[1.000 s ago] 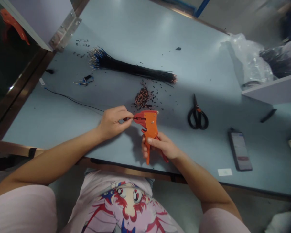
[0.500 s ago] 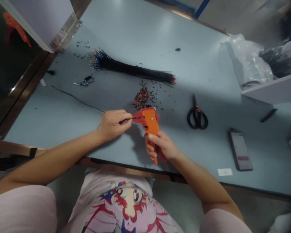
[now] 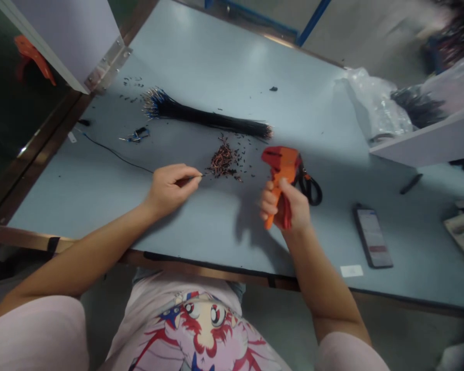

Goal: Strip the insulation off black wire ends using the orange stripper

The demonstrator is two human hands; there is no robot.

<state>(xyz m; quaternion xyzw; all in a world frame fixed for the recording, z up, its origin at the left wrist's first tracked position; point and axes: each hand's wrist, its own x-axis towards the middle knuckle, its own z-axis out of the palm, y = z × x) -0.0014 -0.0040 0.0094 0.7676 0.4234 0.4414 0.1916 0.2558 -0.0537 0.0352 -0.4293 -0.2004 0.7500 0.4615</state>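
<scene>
My left hand (image 3: 171,187) pinches a thin black wire (image 3: 112,152) near its end, which points right toward a small heap of stripped copper bits (image 3: 223,159). The wire trails left across the blue-grey table (image 3: 201,221). My right hand (image 3: 285,205) is wrapped round the handles of an orange wire stripper (image 3: 281,167), held upright and well to the right of the wire's tip. A long bundle of black wires (image 3: 206,116) lies further back on the table.
Black scissors (image 3: 311,186) lie just right of the stripper, partly behind it. A phone (image 3: 372,237) and a white label (image 3: 351,270) sit at front right. A clear plastic bag (image 3: 375,105) and a white shelf (image 3: 425,141) stand at right. A white panel (image 3: 67,36) rises at back left.
My right hand has pulled the stripper away to the right, off the wire's end. My left hand stays on the wire and has shifted slightly left. The view tilted a little.
</scene>
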